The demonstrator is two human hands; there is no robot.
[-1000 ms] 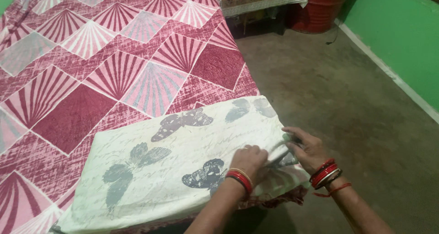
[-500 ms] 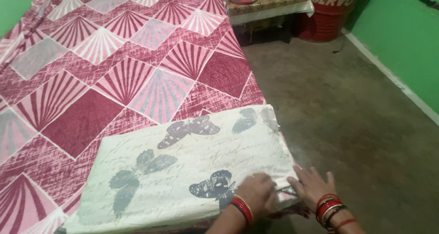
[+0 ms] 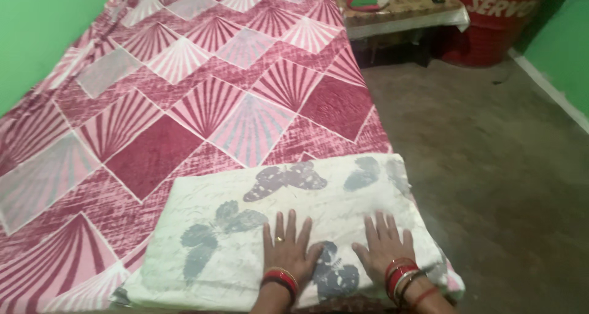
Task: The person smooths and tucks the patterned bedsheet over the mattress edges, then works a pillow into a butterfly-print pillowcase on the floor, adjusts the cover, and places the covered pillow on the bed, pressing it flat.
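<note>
Right now the bed (image 3: 184, 105), spread with a red and pink fan-patterned sheet, fills most of my view, with a bare floor (image 3: 491, 166) to its right. At the far end stand a small desk (image 3: 405, 10) under a patterned cloth and a red drum (image 3: 497, 25). Near me, at the bed's right corner, lies the pillow (image 3: 288, 197) in a pale cover printed with grey butterflies. It looks soft and light to me, plump enough to give under pressure, and the cloth would likely slide a little on the sheet. I judge the short ends or corners the best places to grip, pinching cover and filling together. My left hand (image 3: 288, 246) lies flat on it, fingers spread, holding nothing. My right hand (image 3: 383, 246) rests the same way just beside, near the pillow's right end.
</note>
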